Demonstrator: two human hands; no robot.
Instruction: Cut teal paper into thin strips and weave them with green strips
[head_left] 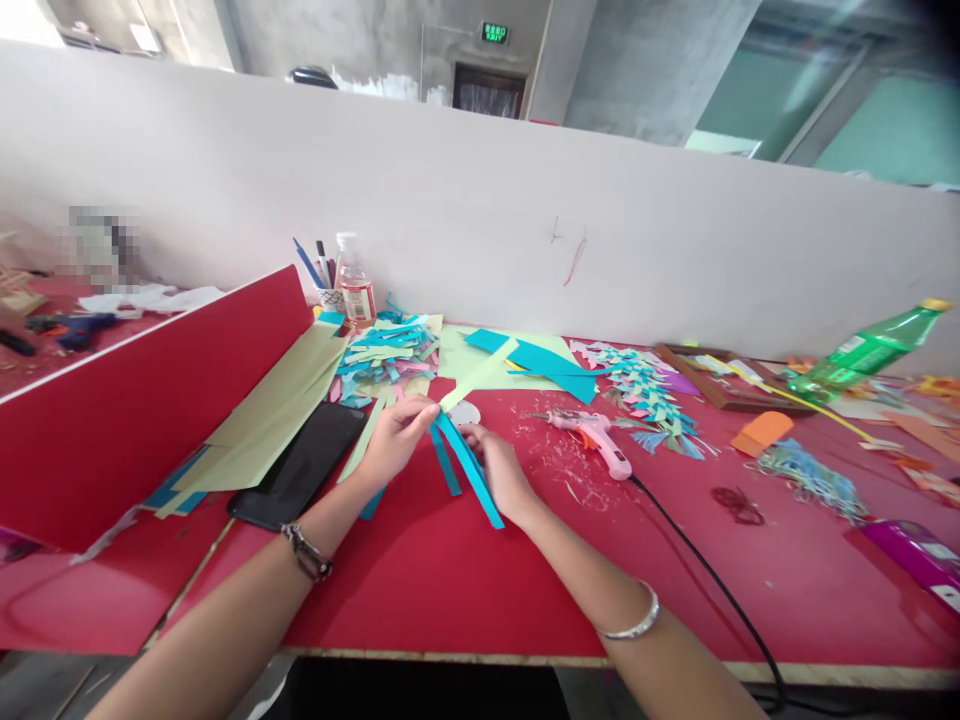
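Note:
My left hand pinches paper strips between thumb and fingers, where a pale green paper strip crosses a blue paper strip. The green one points up and away; the blue one slants down toward me. Close on the right, my right hand has its fingers curled in at the blue strip, partly hidden behind it. Just beyond the fingers lies a whitish round piece. Another blue strip hangs or lies below my left hand; I cannot tell which.
A pink glue gun with a black cord lies to the right. A black phone rests at left beside a red divider. Behind are a paper-strip pile, a plastic bottle and a leaning green bottle.

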